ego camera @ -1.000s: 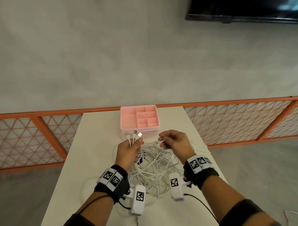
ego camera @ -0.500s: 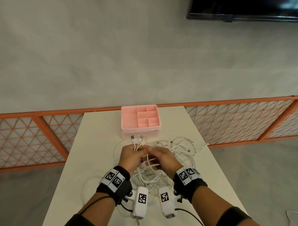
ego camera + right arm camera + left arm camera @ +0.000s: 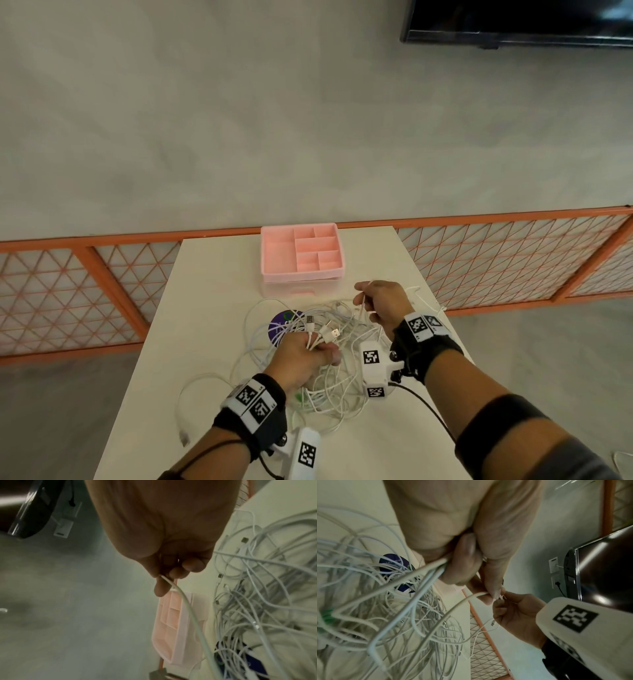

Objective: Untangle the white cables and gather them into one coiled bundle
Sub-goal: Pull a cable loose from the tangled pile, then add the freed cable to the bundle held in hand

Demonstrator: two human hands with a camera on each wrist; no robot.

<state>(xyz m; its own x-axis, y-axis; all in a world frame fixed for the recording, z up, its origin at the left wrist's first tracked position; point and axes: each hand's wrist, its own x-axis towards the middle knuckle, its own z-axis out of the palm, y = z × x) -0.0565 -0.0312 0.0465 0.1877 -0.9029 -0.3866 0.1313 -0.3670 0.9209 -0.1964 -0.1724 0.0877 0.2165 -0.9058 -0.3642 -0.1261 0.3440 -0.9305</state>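
Note:
A tangle of white cables point(image 3: 329, 387) lies on the white table point(image 3: 212, 308) in front of me. My left hand point(image 3: 308, 356) grips several cable ends, whose USB plugs point(image 3: 323, 330) stick up out of the fist; the left wrist view shows the strands point(image 3: 426, 574) running from the curled fingers into the pile. My right hand point(image 3: 380, 301) is raised at the right and pinches a single white cable point(image 3: 185, 601) between thumb and fingertips; that cable hangs down toward the tangle point(image 3: 267, 595).
A pink compartment tray point(image 3: 301, 253) stands at the far end of the table. A purple round disc point(image 3: 282, 323) lies under the cables. One loose cable loop point(image 3: 191, 404) trails near the table's left edge. An orange lattice fence point(image 3: 513, 257) runs behind.
My right hand has left the left hand and moved up and to the right, drawing one cable out of the pile. The left hand has dropped slightly, still holding the plug ends.

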